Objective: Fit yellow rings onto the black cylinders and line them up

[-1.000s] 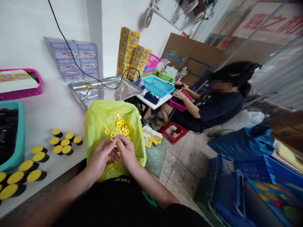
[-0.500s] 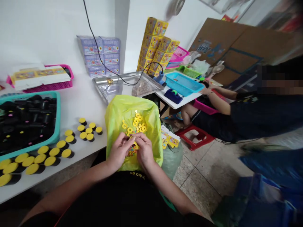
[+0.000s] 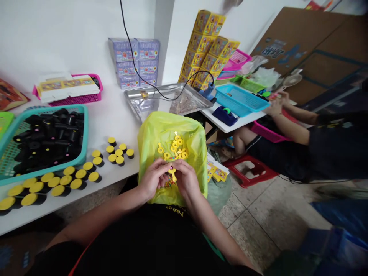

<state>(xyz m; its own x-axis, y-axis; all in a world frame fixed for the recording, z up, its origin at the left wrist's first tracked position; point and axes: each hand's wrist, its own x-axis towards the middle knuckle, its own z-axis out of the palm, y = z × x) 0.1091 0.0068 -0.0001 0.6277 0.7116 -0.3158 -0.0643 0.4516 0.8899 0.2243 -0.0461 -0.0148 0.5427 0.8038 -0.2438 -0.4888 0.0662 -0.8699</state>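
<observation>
White surface [image 3: 110, 115]: yellow-topped caps [image 3: 81, 173] in rows, bare black ones in teal basket [image 3: 85, 132]; left hand [image 3: 153, 178], right hand [image 3: 186, 181], fingers closed on yellow ring [image 3: 171, 170]; more rings [image 3: 175, 147] in yellow-green bag [image 3: 169, 126].

The left hand [image 3: 154, 178] and right hand [image 3: 186, 180] meet over a yellow-green plastic bag [image 3: 169, 124], their fingers [image 3: 176, 165] closed around a small yellow ring piece [image 3: 171, 170]. Loose yellow plastic rings [image 3: 176, 147] lie heaped on the bag just above the hands, and colored beads [image 3: 170, 181] sit between the wrists. Left of the bag, yellow-capped black cylinders [image 3: 118, 155] stand near the front edge of the tabletop [image 3: 109, 115], beside a teal basket [image 3: 85, 142]. A steel tray [image 3: 138, 109] lies behind the bag.
</observation>
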